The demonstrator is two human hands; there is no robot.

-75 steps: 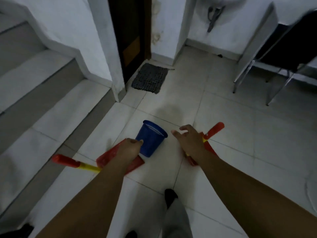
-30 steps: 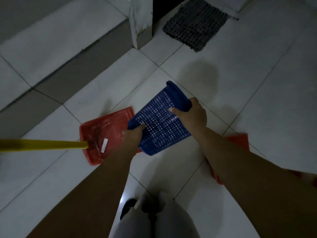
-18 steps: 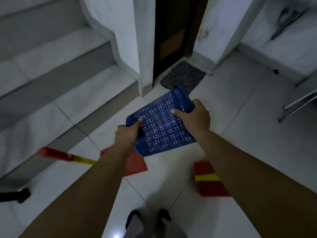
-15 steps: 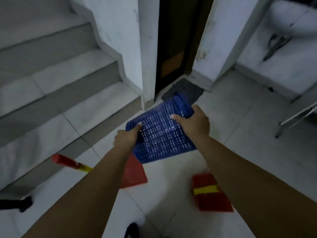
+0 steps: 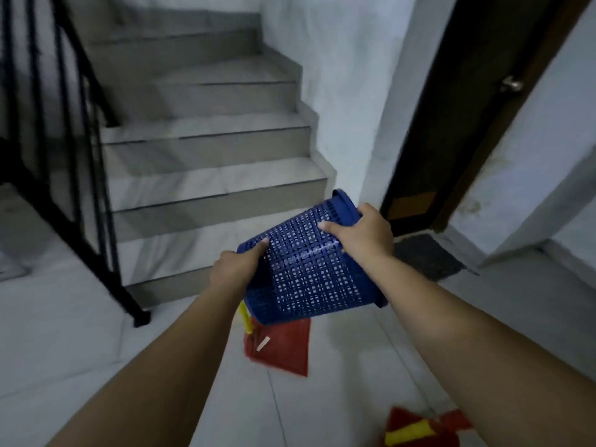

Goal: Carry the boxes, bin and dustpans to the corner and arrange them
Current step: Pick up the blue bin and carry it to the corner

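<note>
One blue bin (image 5: 309, 272) (tilted), two hands (image 5: 237, 269) (image 5: 364, 237), two red dustpans (image 5: 280, 346) (image 5: 422, 427)

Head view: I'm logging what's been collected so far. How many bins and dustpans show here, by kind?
Bins: 1, the blue bin, held off the floor by the left hand and right hand.
Dustpans: 2, one red dustpan below the bin, another at the bottom edge.
Total: 3
</note>
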